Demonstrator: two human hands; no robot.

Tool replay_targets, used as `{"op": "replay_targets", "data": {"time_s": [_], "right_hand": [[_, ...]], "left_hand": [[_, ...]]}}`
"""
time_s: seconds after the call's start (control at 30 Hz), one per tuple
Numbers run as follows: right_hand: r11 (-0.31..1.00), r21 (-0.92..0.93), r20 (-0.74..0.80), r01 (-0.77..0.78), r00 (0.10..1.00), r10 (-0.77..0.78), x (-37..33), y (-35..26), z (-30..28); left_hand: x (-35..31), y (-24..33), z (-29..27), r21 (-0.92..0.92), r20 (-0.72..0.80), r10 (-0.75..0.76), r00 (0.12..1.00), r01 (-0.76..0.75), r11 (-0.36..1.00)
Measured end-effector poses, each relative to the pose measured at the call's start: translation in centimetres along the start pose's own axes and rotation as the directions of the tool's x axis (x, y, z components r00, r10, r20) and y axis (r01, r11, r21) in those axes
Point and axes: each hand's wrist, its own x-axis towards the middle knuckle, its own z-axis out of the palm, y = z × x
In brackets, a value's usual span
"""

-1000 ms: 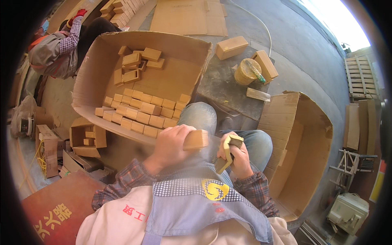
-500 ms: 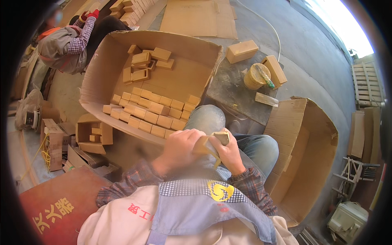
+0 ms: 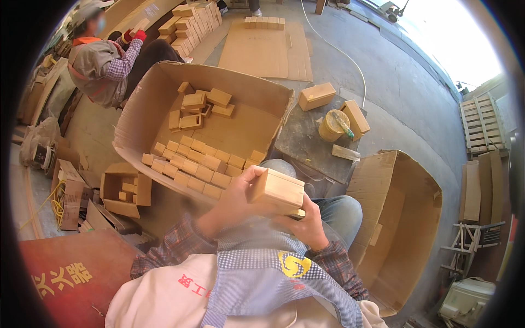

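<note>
In front of my lap, my left hand point(image 3: 234, 198) is closed round a small light wooden box point(image 3: 280, 188), thumb on its upper edge. The box is tilted with a plain smooth side up. My right hand point(image 3: 307, 225) is just below the box's right end, its fingers closed. From it pokes a small flat block with a yellowish edge point(image 3: 298, 214), mostly hidden under the box. Beyond my left hand, a large cardboard carton point(image 3: 257, 117) holds rows of similar wooden boxes point(image 3: 191, 161) and a loose pile of them point(image 3: 199, 104).
A dark low table point(image 3: 298, 131) bears a round tub with a brush point(image 3: 331, 127) and wooden boxes. To the right stands an open carton point(image 3: 407, 235); at left, a small carton point(image 3: 143, 191) and a red case point(image 3: 82, 273). A co-worker in red gloves point(image 3: 101, 71) sits at upper left.
The wooden box has been raised and turned so its broad side faces up. My right hand has dropped below it with the small block. The view has tilted upward a little.
</note>
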Motion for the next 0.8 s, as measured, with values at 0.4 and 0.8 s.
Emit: {"op": "replay_targets", "data": {"time_s": [0.4, 0.8], "right_hand": [[0.958, -0.276, -0.176, 0.076, 0.976, -0.128, 8.5, -0.6, -4.3], [0.93, -0.121, -0.53, -0.348, 0.815, 0.236, 7.3, 7.3, -12.6]], "left_hand": [[7.6, 3.9, -14.5, 0.906, -0.035, 0.274, 0.961, -0.086, 0.415], [22.4, -25.3, -22.3, 0.985, 0.093, -0.188, 0.978, -0.062, 0.164]]}}
